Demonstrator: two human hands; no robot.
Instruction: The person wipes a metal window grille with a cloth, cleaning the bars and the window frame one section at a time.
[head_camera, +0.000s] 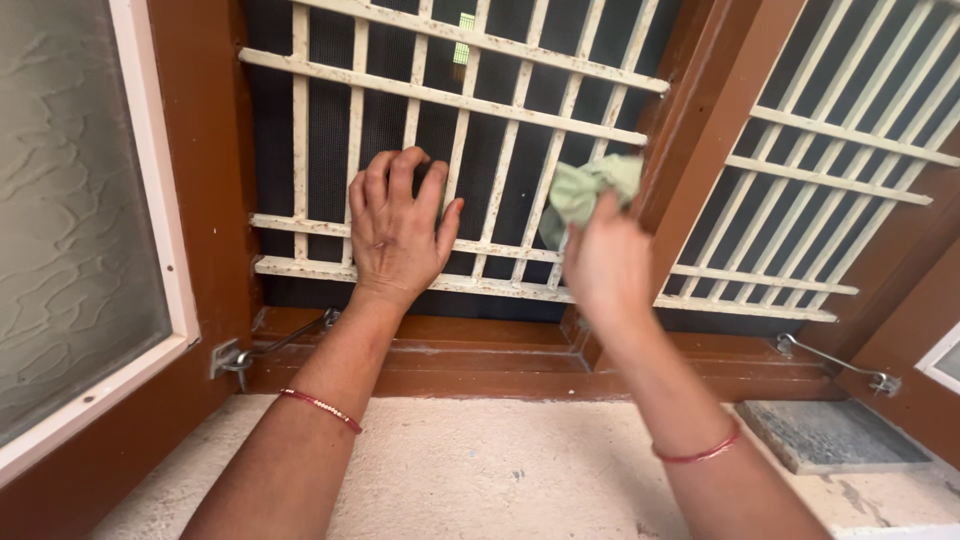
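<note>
Gripping the cream window grille (440, 120), your left hand (397, 232) has its fingers curled over two upright bars just above the lowest pair of horizontal rails, palm flat against the metal. Your right hand (607, 262) is closed around a crumpled pale green cloth (590, 188), bunched between thumb and fingers and pressed against the bars right beside the brown wooden post (700, 130) that splits the window. Behind the bars, dark mesh fills the opening. An open frosted-glass shutter (80, 220) stands at your left, with a metal stay hook (270, 345) on the brown sill. A grey slab (835, 435) lies on the pale ledge (480, 465) below, at your right.
</note>
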